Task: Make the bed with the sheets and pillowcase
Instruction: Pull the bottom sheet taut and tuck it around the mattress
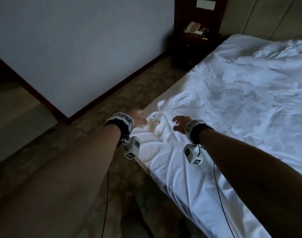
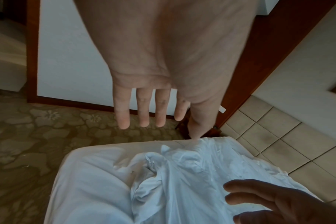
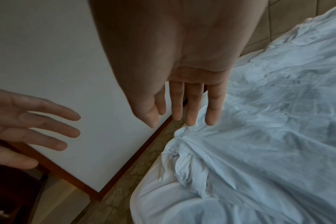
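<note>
Sheet [image 1: 232,100] lies rumpled over the bed, bunched into a knot [image 2: 153,171] just below both hands. Wrist views show the left hand [image 2: 153,72] and right hand [image 3: 182,72] spread, holding nothing; the head view blurs this.

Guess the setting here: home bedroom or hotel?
Probably a hotel room, though not certain. A desk telephone sits on the dark wooden nightstand beside the bed's white sheet, the floor has floral patterned carpet, and a padded panel wall stands behind the bed.
</note>
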A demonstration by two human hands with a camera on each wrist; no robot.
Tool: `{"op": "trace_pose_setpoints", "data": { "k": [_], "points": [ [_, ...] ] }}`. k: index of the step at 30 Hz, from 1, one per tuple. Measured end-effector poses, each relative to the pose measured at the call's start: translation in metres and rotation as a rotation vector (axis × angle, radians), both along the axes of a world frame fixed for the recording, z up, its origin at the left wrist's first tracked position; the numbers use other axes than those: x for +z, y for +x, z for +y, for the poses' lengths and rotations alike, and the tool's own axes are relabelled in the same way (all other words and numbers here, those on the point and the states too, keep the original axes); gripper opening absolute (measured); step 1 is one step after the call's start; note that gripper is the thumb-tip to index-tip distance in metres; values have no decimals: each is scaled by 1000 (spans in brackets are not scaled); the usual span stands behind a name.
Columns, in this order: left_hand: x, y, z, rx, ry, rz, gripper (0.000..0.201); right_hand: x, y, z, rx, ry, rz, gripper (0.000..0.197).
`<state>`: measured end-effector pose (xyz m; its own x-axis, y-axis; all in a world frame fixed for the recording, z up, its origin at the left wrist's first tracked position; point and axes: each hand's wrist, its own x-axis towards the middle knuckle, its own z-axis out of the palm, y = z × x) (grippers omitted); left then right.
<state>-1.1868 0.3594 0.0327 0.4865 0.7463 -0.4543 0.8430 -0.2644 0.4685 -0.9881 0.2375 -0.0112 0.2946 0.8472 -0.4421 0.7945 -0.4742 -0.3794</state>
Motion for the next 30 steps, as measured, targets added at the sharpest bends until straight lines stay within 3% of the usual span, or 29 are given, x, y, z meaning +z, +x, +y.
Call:
{"op": "trace_pose_setpoints", "data": {
  "k": [12,17,25,30],
  "points": [
    [-78,9,194,-142,-223,-22,66,-71,-32,127,-323,-118,56,53],
    [-108,45,232,-308,-208,21,67,-107,-23,149,-430,-187,102,55],
    [-173,118,276,-489,-201,107,71,-196,11,177,-582,-271,211,57],
    [-220,149,289,-639,-223,168,91,-241,11,185,-665,-249,252,73]
  ]
}}
